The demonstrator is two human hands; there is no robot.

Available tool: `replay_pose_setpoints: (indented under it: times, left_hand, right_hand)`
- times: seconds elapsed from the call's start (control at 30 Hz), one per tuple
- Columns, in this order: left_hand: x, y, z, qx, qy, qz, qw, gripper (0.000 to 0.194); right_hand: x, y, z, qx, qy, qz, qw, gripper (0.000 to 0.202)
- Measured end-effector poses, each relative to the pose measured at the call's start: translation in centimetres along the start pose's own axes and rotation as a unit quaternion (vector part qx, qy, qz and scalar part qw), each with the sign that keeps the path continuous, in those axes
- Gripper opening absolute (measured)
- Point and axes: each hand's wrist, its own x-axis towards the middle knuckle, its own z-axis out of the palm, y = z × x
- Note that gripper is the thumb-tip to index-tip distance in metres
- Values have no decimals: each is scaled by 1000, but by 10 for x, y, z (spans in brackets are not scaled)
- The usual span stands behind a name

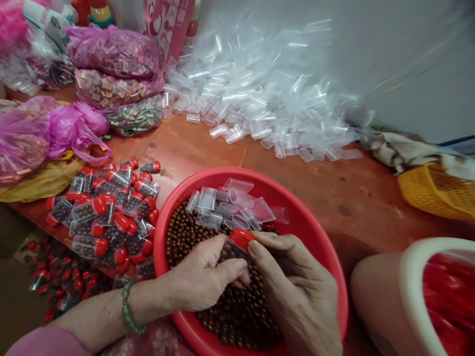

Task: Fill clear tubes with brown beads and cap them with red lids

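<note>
My left hand (202,272) is wrapped round a small clear plastic case (228,250) that has dark brown balls inside. On its upper end sits a red cap (242,238), pinched between the thumb and fingers of my right hand (297,282). Both hands are above a red basin (315,222) holding many round brown balls (185,240). Several empty clear plastic sleeves (237,202) lie on the balls at the basin's far side. Left of the basin is a pile of filled, red-capped cases (89,207).
A large heap of clear sleeves (260,113) covers the back of the wooden table (356,193). Pink bags of small wrapped pieces (115,54) are stacked at back left. On the right are a yellow basket (438,193) and a white tub (408,277) of red pieces.
</note>
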Motion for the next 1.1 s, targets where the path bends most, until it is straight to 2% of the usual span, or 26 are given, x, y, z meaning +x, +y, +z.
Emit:
replay_pose_setpoints:
  times: [0.13, 0.23, 0.33, 0.43, 0.53, 0.6, 0.77, 0.9, 1.03, 1.1]
  left_hand:
    - [0, 0, 0, -18, -1, -12, 1000, 12]
    - [1, 0, 0, -29, 1, -7, 1000, 13]
    - [0, 1, -1, -47, -13, 17, 999, 21]
    - [-2, 3, -5, -27, -19, 25, 999, 20]
    - [-3, 4, -12, -2, -31, -10, 999, 25]
    - [-2, 4, -16, -14, -46, -19, 999, 31]
    - [0, 4, -17, -75, -37, -27, 996, 46]
    - [3, 4, -14, -93, -41, -2, 995, 50]
    - [5, 3, -12, -123, -57, 2, 991, 50]
    - [6, 3, -12, -133, -63, 2, 989, 51]
  right_hand:
    - [-3, 4, 0, 0, 12, -9, 1000, 5]
    - [-5, 7, -2, -40, -2, -55, 998, 10]
    - [-5, 10, -5, -81, -27, -111, 990, 16]
    - [-3, 14, -8, -108, -81, -163, 977, 27]
    - [0, 14, -8, -185, -117, -234, 947, 54]
    - [3, 12, -7, -247, -123, -279, 920, 64]
    - [11, 8, -3, -342, -134, -353, 861, 68]
    - [14, 8, -1, -390, -99, -378, 833, 65]
    - [16, 6, 0, -418, -61, -443, 791, 60]
    - [17, 6, 0, -419, -46, -464, 779, 59]
